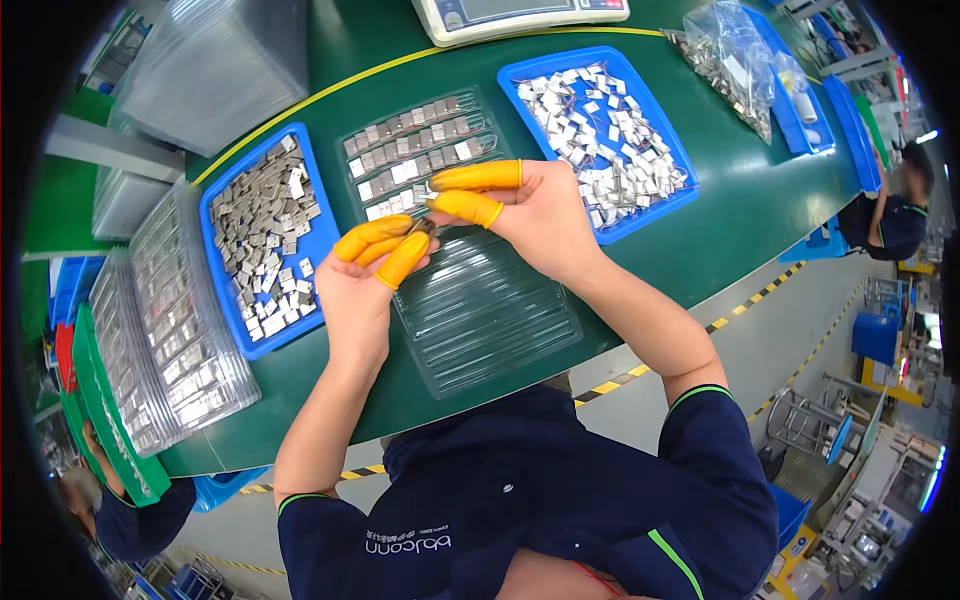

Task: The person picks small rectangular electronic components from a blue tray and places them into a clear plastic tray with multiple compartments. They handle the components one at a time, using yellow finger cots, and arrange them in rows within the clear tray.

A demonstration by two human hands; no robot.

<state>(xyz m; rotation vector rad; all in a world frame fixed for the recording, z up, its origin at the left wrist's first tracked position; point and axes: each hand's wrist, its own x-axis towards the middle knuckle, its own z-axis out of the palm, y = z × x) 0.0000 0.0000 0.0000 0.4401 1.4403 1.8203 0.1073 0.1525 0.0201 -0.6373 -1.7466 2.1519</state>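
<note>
My two hands, with yellow finger cots on the fingers, meet over a clear ribbed plastic tray [490,320]. My left hand [365,275] is closed, pinching a small dark grey metal piece [424,227] at its fingertips. Close beside it my right hand [535,205] is also closed, its thumb and finger pinching a small white part [431,196], largely hidden by the fingers. The tray's far rows hold several small grey and white pieces [412,145]; its near rows show none.
A blue bin [325,235] of grey metal pieces stands left, another blue bin [690,200] of white wired pieces right. Filled clear trays [185,310] stack at far left. A scale [520,18] and a plastic bag [725,65] of parts stand at the back. Co-workers sit at both sides.
</note>
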